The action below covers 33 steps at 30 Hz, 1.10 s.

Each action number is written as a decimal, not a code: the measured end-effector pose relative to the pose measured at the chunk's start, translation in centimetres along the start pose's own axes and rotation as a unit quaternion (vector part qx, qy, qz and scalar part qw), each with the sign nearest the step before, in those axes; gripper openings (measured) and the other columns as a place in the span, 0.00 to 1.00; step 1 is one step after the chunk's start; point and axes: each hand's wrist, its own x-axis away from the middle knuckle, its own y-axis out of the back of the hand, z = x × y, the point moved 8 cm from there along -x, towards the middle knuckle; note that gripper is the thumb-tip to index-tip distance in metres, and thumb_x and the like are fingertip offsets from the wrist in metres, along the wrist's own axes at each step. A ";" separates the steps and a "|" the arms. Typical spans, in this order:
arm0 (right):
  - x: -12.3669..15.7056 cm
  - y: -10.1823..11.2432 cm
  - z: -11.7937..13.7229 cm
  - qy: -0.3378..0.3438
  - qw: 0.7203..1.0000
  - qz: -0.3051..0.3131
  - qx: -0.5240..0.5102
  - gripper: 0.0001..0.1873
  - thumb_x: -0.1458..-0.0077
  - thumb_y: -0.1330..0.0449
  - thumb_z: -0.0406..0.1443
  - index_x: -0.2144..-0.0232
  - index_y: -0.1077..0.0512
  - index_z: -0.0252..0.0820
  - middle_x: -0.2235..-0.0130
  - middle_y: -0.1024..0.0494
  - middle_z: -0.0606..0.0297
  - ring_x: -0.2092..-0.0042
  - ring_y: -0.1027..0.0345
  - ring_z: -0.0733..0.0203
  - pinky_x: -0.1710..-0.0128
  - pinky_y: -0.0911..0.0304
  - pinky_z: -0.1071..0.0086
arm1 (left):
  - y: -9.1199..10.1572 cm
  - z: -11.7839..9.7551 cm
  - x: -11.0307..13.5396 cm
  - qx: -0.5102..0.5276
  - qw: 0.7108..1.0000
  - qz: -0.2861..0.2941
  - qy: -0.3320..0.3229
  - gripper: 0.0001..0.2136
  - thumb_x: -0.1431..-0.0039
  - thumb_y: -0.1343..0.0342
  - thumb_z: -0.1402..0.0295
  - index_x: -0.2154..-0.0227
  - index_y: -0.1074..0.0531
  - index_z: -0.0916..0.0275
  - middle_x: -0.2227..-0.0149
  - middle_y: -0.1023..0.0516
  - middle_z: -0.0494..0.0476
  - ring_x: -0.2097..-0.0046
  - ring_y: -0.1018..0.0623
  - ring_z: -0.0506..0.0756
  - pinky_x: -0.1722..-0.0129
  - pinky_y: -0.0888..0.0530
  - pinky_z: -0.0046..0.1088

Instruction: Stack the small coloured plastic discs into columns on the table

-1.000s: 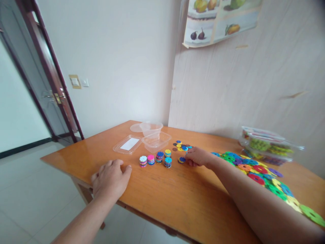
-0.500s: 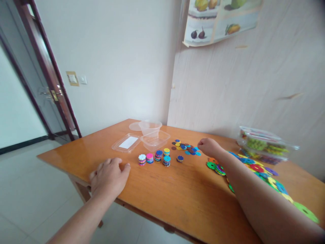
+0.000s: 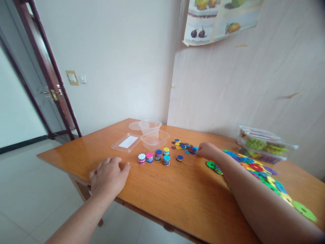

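Disc picking: your right hand [image 3: 207,150] curled at loose discs [image 3: 184,146], hold unclear; left hand [image 3: 109,176] flat, empty, on counter [image 3: 177,193]; lifting one needs fine pinch

On the tabletop [image 3: 177,193], a row of disc stacks [image 3: 155,157] sits mid-table. At its two o'clock lie loose small discs [image 3: 183,146], with the right hand [image 3: 207,150] at their right edge. Two tubs [image 3: 155,139] stand at twelve o'clock and a lid [image 3: 126,142] at ten. The left hand [image 3: 109,176] rests at seven. Large discs [image 3: 254,167] spread at three o'clock, with a box [image 3: 265,146] behind them.
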 end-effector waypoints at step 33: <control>3.8 -0.6 7.3 0.023 0.932 0.082 -0.353 0.13 0.50 0.41 0.34 0.83 0.38 0.41 0.83 0.37 0.72 0.81 0.48 0.70 0.82 0.56 0.73 | 0.0 0.0 0.0 -0.005 1.000 0.002 0.002 0.22 0.41 0.57 0.50 0.54 0.27 0.57 0.49 0.24 0.65 0.46 0.28 0.68 0.49 0.34 0.51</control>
